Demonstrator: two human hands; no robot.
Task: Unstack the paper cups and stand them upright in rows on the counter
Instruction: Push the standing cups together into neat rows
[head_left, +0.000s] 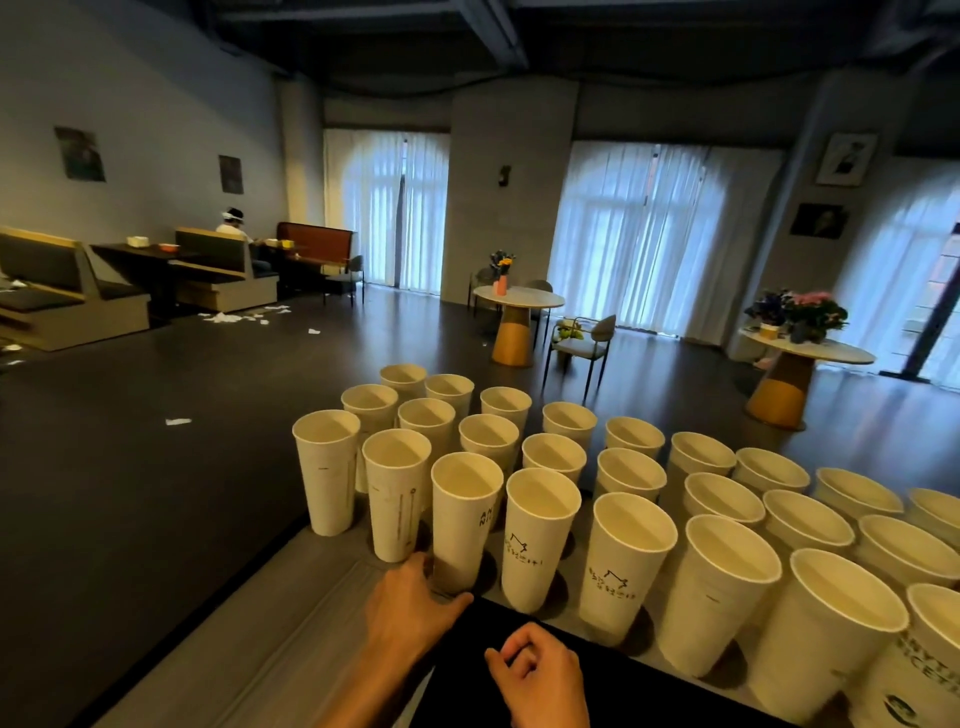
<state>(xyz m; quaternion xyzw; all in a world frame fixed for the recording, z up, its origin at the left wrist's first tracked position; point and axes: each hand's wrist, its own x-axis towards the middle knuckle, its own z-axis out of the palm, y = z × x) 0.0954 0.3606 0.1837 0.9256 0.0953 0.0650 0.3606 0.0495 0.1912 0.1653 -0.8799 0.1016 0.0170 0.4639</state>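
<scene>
Head view shows the grey surface (291, 623) crowded with tall white paper cups, all upright with mouths up, set in slanting rows that run from the near right corner away toward the far left. They stand close but mostly apart, each on its own base — likely so that every cup can be reached and none tips its neighbour. No stack of nested cups is visible here; whether one lies outside the frame cannot be told.

At the near end of the third row stands a white paper cup with black lettering on its side (464, 525), its base on the surface just beside the taller-looking plain cup to its left (396, 493). The left hand (410, 605) reaches forward from the bottom edge, wrist low, thumb on the near right of the cup's foot and fingers curled round the left side, so it grips the cup at the very bottom — a hold that suits setting it down squarely or nudging it into line. My reading is that this cup is just being placed.

The right hand (537, 675) hangs back over the dark front edge, fingers curled in loosely and holding nothing visible.
</scene>
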